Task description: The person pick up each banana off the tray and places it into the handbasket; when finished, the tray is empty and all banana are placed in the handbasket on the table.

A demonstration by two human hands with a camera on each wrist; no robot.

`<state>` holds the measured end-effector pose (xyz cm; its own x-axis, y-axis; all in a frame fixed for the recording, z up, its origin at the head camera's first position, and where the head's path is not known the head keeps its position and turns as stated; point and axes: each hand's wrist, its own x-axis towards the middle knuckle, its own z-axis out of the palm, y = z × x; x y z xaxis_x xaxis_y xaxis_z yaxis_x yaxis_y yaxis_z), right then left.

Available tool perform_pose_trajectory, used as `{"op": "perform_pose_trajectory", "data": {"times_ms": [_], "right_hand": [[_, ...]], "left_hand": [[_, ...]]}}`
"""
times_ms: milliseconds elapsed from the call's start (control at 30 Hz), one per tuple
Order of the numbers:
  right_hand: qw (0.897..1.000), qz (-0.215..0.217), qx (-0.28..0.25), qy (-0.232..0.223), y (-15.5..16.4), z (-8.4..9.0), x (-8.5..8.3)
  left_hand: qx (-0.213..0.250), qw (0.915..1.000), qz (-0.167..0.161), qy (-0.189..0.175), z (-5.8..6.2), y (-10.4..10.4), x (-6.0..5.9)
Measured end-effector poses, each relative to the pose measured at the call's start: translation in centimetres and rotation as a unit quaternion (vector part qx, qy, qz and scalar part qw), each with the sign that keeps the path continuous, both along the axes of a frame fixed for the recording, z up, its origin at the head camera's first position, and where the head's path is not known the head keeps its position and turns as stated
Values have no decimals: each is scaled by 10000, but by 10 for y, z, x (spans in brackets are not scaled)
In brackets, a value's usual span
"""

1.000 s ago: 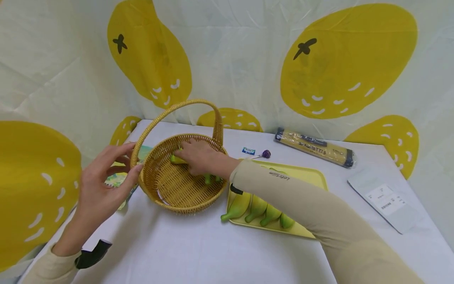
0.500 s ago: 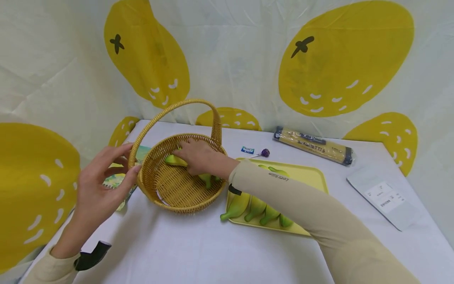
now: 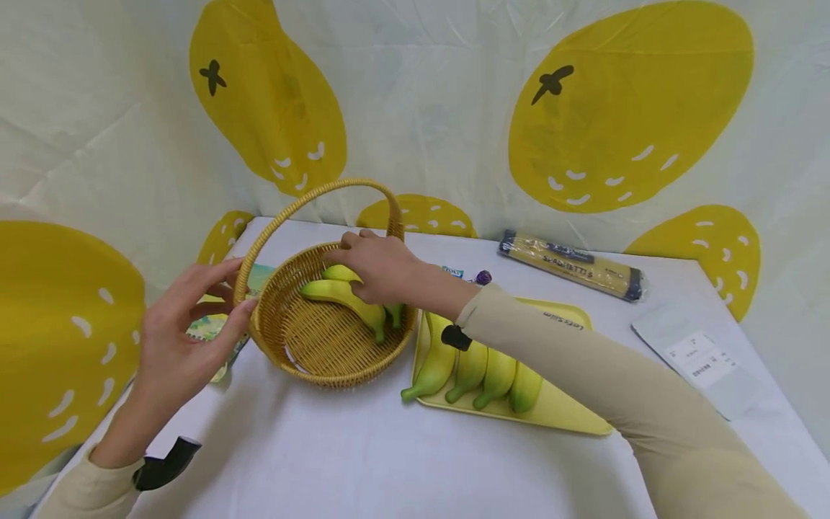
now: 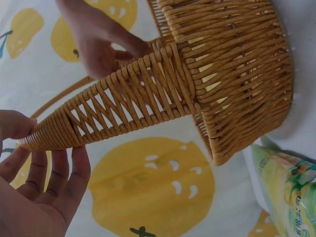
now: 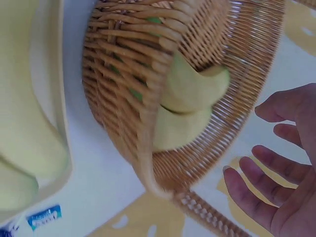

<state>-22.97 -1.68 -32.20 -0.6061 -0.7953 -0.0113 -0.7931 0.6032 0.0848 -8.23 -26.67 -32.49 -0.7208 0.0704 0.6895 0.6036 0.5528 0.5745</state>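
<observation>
A wicker basket (image 3: 324, 360) with an arched handle (image 3: 337, 186) stands at the table's left. Two yellow-green bananas (image 3: 337, 290) lie inside it, also seen in the right wrist view (image 5: 187, 103). My right hand (image 3: 353, 267) hovers just above them near the far rim, fingers relaxed, holding nothing (image 5: 276, 177). My left hand (image 3: 236, 288) is at the basket's left side, thumb against the rim by the handle's base, fingers spread beside the handle (image 4: 123, 103). A bunch of bananas (image 3: 473, 367) lies on a yellow tray (image 3: 564, 422) to the right of the basket.
A spaghetti pack (image 3: 570, 267) lies at the back, a grey pouch (image 3: 700, 360) at the right. A blue sweet (image 3: 454, 272) and a lollipop (image 3: 483, 277) sit behind the tray. A colourful packet (image 3: 214, 328) lies under my left hand. Lemon-print cloth hangs behind.
My right hand has let go of the bananas in the basket and risen toward the far rim. Its arm has moved off the tray's bunch. The left hand has stayed put.
</observation>
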Motion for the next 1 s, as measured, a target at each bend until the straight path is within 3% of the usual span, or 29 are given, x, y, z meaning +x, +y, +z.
{"op": "perform_pose_trajectory", "data": {"times_ms": [333,700,1000], "right_hand": [[9983,80,-571,83,45,21,16],[9930,-30,-1176,61,103,17,39],[9913,-295,-1280,81,144,7,57]], "left_hand": [[-12,10000,-2,-53,1,0,2],[-16,10000,34,-66,1,0,3],[-66,9999,6,-82,2,2,4]]}}
